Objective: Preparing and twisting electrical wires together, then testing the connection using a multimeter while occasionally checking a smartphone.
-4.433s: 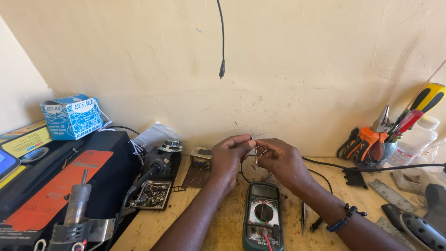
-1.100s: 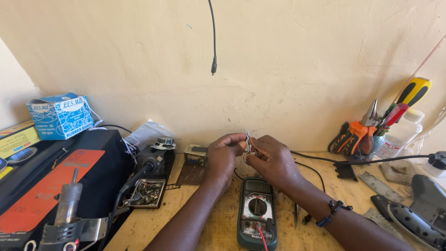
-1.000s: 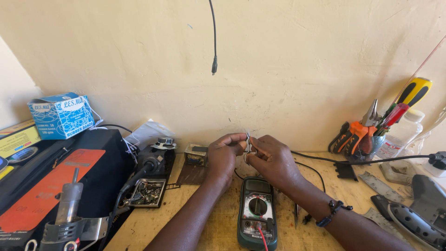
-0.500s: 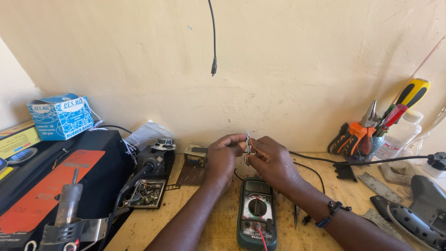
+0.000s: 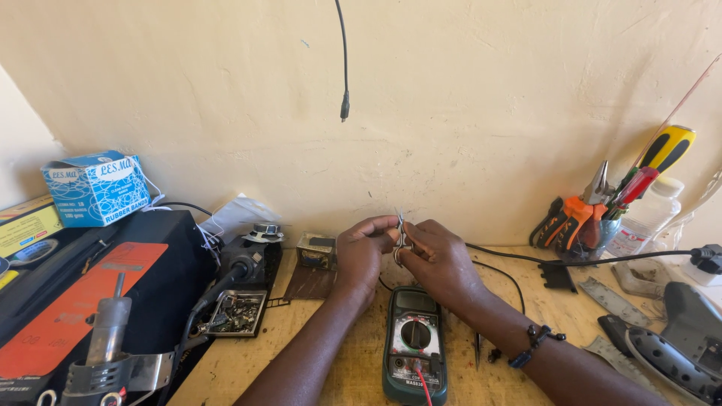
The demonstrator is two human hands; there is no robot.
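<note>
My left hand (image 5: 362,252) and my right hand (image 5: 439,254) meet above the wooden bench (image 5: 331,346), fingertips pinched together on a small metal part (image 5: 400,235) with thin wire leads sticking up. Both hands hold it close to the wall. Directly below them lies a green multimeter (image 5: 415,346) with a round dial and a red lead at its lower edge. A beaded band sits on my right wrist.
A black case with an orange panel (image 5: 83,293) fills the left, with a blue box (image 5: 96,188) behind it. A tray of small parts (image 5: 237,313) and a small transformer (image 5: 316,250) lie nearby. Pliers and screwdrivers (image 5: 602,210) stand at right. A black cable (image 5: 344,68) hangs down the wall.
The hands stay pinched on the small part, which now stands more upright between the fingertips. The view has shifted slightly; nothing else moved.
</note>
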